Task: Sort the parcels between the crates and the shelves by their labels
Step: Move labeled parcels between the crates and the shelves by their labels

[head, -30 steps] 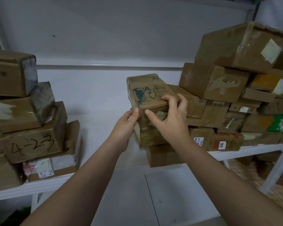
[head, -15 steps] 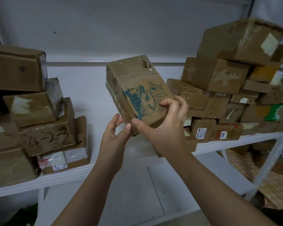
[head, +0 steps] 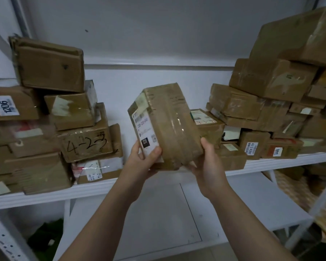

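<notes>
I hold a taped brown cardboard parcel (head: 169, 121) in front of the white shelf (head: 94, 187), tilted, with its white shipping label and a black "220" tag facing left. My left hand (head: 143, 159) grips its lower left corner, thumb on the label. My right hand (head: 207, 162) supports its lower right side from beneath. The parcel is lifted above the shelf board, between the two stacks.
A stack of parcels (head: 45, 117) fills the shelf's left, one marked "4-23" (head: 87, 144), another labelled "1206" (head: 5, 106). A taller pile (head: 271, 110) crowds the right. Bare shelf lies behind the held parcel. A lower shelf (head: 252, 200) and green items (head: 45, 240) sit below.
Both hands pulled the parcel off the right pile toward me and turned it, so the blue-printed face is gone and the shipping label shows. My left hand now grips it.
</notes>
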### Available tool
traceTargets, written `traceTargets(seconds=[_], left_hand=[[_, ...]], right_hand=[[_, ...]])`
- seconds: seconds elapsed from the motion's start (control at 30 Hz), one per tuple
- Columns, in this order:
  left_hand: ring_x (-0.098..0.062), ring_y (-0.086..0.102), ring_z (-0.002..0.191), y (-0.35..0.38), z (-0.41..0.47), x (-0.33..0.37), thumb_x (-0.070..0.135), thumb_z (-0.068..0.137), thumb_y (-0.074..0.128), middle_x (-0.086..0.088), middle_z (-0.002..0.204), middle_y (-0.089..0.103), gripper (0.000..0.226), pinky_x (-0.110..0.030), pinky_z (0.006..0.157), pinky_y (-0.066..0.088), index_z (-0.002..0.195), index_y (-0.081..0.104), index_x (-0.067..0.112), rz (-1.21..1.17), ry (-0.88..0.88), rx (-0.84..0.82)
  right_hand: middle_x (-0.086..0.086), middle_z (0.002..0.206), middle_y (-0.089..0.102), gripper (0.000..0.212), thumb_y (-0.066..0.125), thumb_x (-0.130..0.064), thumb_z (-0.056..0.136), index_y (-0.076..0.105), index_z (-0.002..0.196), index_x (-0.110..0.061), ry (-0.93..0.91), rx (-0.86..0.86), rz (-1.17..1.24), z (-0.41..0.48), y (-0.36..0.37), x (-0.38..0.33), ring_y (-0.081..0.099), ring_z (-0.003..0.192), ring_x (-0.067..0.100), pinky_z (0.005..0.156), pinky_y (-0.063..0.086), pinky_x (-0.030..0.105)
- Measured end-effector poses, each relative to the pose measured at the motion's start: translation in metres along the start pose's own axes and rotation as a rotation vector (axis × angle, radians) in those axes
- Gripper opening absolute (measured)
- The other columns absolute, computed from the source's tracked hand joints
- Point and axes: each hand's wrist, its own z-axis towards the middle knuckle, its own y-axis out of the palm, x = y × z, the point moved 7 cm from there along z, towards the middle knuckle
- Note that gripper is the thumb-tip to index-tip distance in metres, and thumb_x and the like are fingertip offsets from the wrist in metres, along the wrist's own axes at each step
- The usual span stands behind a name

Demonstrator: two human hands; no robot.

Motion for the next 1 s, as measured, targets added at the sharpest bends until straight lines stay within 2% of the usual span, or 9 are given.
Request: traceTargets(seconds=[0.07, 0.13, 0.23, 0.33, 0.43, 0.6, 0.77, 0.9, 1.0], left_hand=[[-0.012, 0.067, 0.098, -0.010, -0.002, 0.004, 0.043, 0.064, 0.075, 0.006, 0.114, 0.067, 0.074, -0.030, 0.080, 0.057, 0.131, 0.046, 0.027, 0.035, 0.051, 0.138], [-0.010, 0.066, 0.098, -0.015, -0.002, 0.009, 0.032, 0.076, 0.075, 0.008, 0.112, 0.066, 0.059, -0.032, 0.085, 0.055, 0.129, 0.048, 0.027, 0.084, 0.110, 0.233], [-0.001, 0.066, 0.091, -0.015, -0.003, 0.023, 0.026, 0.081, 0.072, 0.011, 0.111, 0.065, 0.045, -0.022, 0.074, 0.056, 0.120, 0.051, 0.033, 0.159, 0.256, 0.298], [0.003, 0.064, 0.092, -0.013, -0.004, 0.031, 0.025, 0.082, 0.072, 0.013, 0.112, 0.064, 0.042, -0.016, 0.070, 0.054, 0.118, 0.054, 0.037, 0.193, 0.335, 0.319], [0.000, 0.063, 0.096, -0.011, -0.004, 0.030, 0.023, 0.082, 0.071, 0.012, 0.114, 0.063, 0.039, -0.015, 0.070, 0.053, 0.112, 0.054, 0.043, 0.201, 0.353, 0.315], [-0.014, 0.061, 0.107, -0.012, -0.005, 0.024, 0.025, 0.084, 0.069, 0.010, 0.119, 0.061, 0.043, -0.036, 0.086, 0.055, 0.123, 0.055, 0.034, 0.236, 0.327, 0.341], [-0.015, 0.058, 0.112, -0.017, -0.010, 0.023, 0.028, 0.088, 0.064, 0.006, 0.124, 0.060, 0.038, -0.040, 0.090, 0.054, 0.123, 0.054, 0.037, 0.266, 0.352, 0.360], [-0.002, 0.055, 0.106, -0.015, -0.022, 0.029, 0.034, 0.090, 0.059, 0.018, 0.112, 0.052, 0.040, -0.017, 0.082, 0.051, 0.129, 0.054, 0.034, 0.331, 0.444, 0.390], [-0.003, 0.055, 0.103, -0.004, -0.032, 0.030, 0.046, 0.082, 0.058, 0.010, 0.106, 0.049, 0.052, -0.007, 0.073, 0.048, 0.131, 0.056, 0.027, 0.362, 0.505, 0.384]], right_hand=[[-0.005, 0.104, 0.069, 0.020, 0.053, -0.021, 0.097, 0.064, 0.108, -0.032, -0.166, 0.099, -0.148, 0.002, -0.009, -0.011, 0.066, 0.091, 0.002, 0.078, 0.052, 0.022], [-0.008, 0.099, 0.064, 0.032, 0.056, -0.009, 0.094, 0.060, 0.107, -0.038, -0.298, 0.112, -0.249, 0.001, -0.009, -0.020, 0.061, 0.084, -0.006, 0.071, 0.049, 0.014], [-0.013, 0.106, 0.070, 0.025, 0.068, -0.035, 0.086, 0.062, 0.110, -0.039, -0.290, -0.010, -0.235, -0.001, 0.000, -0.016, 0.063, 0.100, -0.002, 0.080, 0.052, 0.018], [-0.017, 0.119, 0.066, 0.050, 0.072, -0.054, 0.070, 0.056, 0.116, -0.044, -0.231, -0.085, -0.211, 0.000, 0.006, -0.008, 0.060, 0.113, 0.003, 0.095, 0.050, 0.031], [-0.018, 0.119, 0.065, 0.063, 0.077, -0.054, 0.064, 0.052, 0.121, -0.043, -0.237, -0.098, -0.223, -0.001, 0.007, -0.005, 0.058, 0.115, 0.003, 0.099, 0.049, 0.036], [-0.017, 0.119, 0.065, 0.068, 0.078, -0.056, 0.062, 0.052, 0.123, -0.042, -0.239, -0.075, -0.228, 0.001, 0.005, 0.000, 0.058, 0.116, 0.005, 0.099, 0.049, 0.040], [-0.011, 0.124, 0.064, 0.071, 0.070, -0.052, 0.071, 0.052, 0.135, -0.028, -0.276, -0.068, -0.225, 0.001, 0.011, 0.003, 0.059, 0.114, 0.001, 0.094, 0.051, 0.022], [-0.008, 0.125, 0.064, 0.064, 0.063, -0.045, 0.083, 0.047, 0.140, -0.021, -0.320, -0.054, -0.215, -0.008, 0.015, 0.004, 0.058, 0.117, 0.005, 0.095, 0.050, 0.024], [-0.008, 0.119, 0.067, 0.054, 0.062, -0.040, 0.088, 0.049, 0.137, -0.019, -0.331, 0.006, -0.183, -0.018, 0.003, 0.005, 0.062, 0.111, 0.007, 0.086, 0.052, 0.021]])
